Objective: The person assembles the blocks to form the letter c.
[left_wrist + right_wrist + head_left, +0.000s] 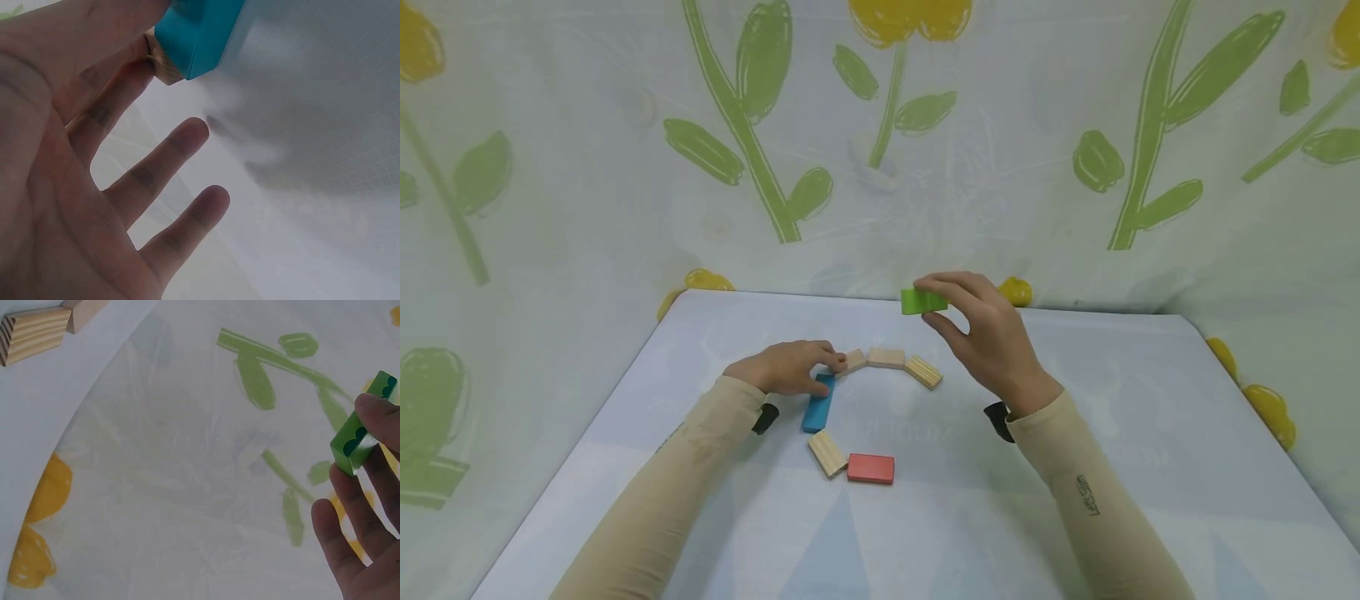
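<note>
In the head view, my right hand (981,337) pinches a green block (917,302) between thumb and fingers, raised above the back of the table. Dark green scalloped marks show on this green block (353,440) in the right wrist view. My left hand (790,367) is low at the arc's left side, its thumb at the far end of a blue block (818,408). Its foremost fingertips touch a plain wooden block (853,362) just beyond, while the other fingers (178,147) spread loosely. The fingers partly hide both blocks.
A curved row continues with a pale wooden block (886,358) and a striped wooden block (923,372) at the back. Nearer are another wooden block (827,454) and a red block (871,468). A flower-printed cloth (925,208) hangs behind the white table (1120,375).
</note>
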Demonstrator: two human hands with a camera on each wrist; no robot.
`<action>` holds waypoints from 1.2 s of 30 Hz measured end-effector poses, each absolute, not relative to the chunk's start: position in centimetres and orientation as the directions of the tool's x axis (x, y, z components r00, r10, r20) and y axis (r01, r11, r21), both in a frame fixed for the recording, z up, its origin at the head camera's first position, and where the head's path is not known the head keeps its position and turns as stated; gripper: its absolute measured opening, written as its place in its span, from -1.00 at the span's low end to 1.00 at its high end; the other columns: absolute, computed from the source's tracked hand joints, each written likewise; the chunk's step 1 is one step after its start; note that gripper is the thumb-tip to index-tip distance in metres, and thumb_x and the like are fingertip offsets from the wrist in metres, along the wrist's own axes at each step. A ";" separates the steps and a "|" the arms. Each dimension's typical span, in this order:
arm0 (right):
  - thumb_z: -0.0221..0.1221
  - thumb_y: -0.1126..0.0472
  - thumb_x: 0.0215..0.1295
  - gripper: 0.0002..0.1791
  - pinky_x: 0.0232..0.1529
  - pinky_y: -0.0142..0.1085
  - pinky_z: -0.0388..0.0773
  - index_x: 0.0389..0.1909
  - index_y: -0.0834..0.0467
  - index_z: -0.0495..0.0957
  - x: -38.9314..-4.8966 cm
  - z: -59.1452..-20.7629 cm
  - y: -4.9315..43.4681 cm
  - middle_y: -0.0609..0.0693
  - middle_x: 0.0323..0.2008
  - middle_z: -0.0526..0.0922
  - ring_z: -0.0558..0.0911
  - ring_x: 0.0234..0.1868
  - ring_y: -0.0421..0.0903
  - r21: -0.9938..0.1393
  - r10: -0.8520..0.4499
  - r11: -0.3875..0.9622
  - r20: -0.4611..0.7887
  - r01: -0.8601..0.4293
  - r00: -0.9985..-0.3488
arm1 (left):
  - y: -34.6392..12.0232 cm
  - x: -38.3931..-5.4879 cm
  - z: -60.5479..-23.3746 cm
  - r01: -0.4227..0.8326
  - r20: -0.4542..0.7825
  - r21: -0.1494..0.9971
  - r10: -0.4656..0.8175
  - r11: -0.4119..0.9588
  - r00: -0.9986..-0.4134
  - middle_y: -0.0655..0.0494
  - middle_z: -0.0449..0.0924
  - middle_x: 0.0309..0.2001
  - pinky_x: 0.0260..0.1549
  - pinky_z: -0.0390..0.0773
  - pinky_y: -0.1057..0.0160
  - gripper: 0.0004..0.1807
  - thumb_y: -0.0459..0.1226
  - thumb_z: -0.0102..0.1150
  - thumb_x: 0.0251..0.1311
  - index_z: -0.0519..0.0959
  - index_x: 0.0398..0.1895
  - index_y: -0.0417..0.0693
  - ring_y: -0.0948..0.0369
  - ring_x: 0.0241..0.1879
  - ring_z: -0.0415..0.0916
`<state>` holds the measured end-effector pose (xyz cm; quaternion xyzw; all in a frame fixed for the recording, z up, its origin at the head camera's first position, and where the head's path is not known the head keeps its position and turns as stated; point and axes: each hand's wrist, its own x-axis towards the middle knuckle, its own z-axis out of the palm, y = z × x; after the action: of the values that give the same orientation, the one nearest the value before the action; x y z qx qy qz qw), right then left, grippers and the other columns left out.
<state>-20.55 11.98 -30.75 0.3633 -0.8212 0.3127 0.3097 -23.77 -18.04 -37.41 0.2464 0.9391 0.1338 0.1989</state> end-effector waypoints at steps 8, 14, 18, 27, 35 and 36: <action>0.46 0.39 0.13 -0.48 0.01 -0.25 0.59 0.16 0.15 0.64 -19.1 -31.1 12.3 -0.01 0.11 0.65 0.59 0.12 -0.04 -0.222 -0.457 0.516 0.746 -0.827 -0.485 | -18.1 -23.8 -37.5 0.419 -0.305 0.338 0.519 0.843 -0.798 0.10 0.43 0.38 0.30 0.39 -0.12 -0.50 -0.17 0.36 0.30 0.59 0.31 0.08 0.00 0.42 0.29; 0.48 0.38 0.11 -0.45 0.03 -0.20 0.62 0.17 0.15 0.63 -18.1 -31.6 12.5 0.03 0.11 0.65 0.61 0.11 -0.03 -0.172 -0.516 0.506 0.725 -0.845 -0.456 | -18.1 -23.7 -37.3 0.418 -0.309 0.341 0.520 0.842 -0.796 0.08 0.43 0.38 0.31 0.39 -0.12 -0.50 -0.19 0.35 0.30 0.59 0.32 0.05 0.00 0.42 0.29; 0.48 0.38 0.10 -0.44 0.05 -0.18 0.62 0.17 0.14 0.62 -17.5 -32.1 12.7 0.02 0.10 0.65 0.61 0.12 -0.04 -0.158 -0.542 0.506 0.706 -0.848 -0.456 | -18.1 -23.7 -37.3 0.421 -0.308 0.343 0.524 0.840 -0.794 0.08 0.42 0.39 0.32 0.37 -0.12 -0.51 -0.20 0.35 0.31 0.59 0.31 0.04 0.00 0.43 0.28; 0.52 0.37 0.03 -0.41 0.01 -0.13 0.63 0.15 0.08 0.64 -16.0 -33.9 13.9 -0.05 0.07 0.66 0.64 0.09 -0.07 -0.128 -0.598 0.507 0.660 -0.852 -0.455 | -18.3 -23.9 -37.3 0.435 -0.297 0.338 0.534 0.834 -0.792 0.08 0.43 0.39 0.32 0.38 -0.11 -0.51 -0.20 0.35 0.30 0.60 0.30 0.04 0.01 0.42 0.30; 0.53 0.36 0.01 -0.38 0.03 -0.15 0.62 0.15 0.03 0.64 -15.2 -35.5 15.2 -0.10 0.08 0.65 0.64 0.08 -0.10 -0.129 -0.623 0.535 0.608 -0.835 -0.492 | -18.3 -24.0 -37.5 0.442 -0.292 0.351 0.545 0.825 -0.786 0.07 0.42 0.40 0.33 0.37 -0.11 -0.50 -0.20 0.33 0.32 0.57 0.32 0.02 0.00 0.42 0.29; 0.53 0.36 0.00 -0.38 0.03 -0.16 0.62 0.15 0.03 0.64 -15.1 -35.7 15.4 -0.10 0.08 0.65 0.64 0.07 -0.11 -0.135 -0.621 0.537 0.604 -0.833 -0.499 | -18.3 -24.0 -37.4 0.447 -0.289 0.352 0.549 0.823 -0.784 0.07 0.42 0.40 0.32 0.37 -0.11 -0.50 -0.21 0.32 0.32 0.57 0.33 0.02 0.00 0.42 0.29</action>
<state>-15.11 15.39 -35.75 0.4330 -0.8397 0.2102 0.2514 -24.04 -18.28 -37.45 0.2663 0.9350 0.1331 0.1926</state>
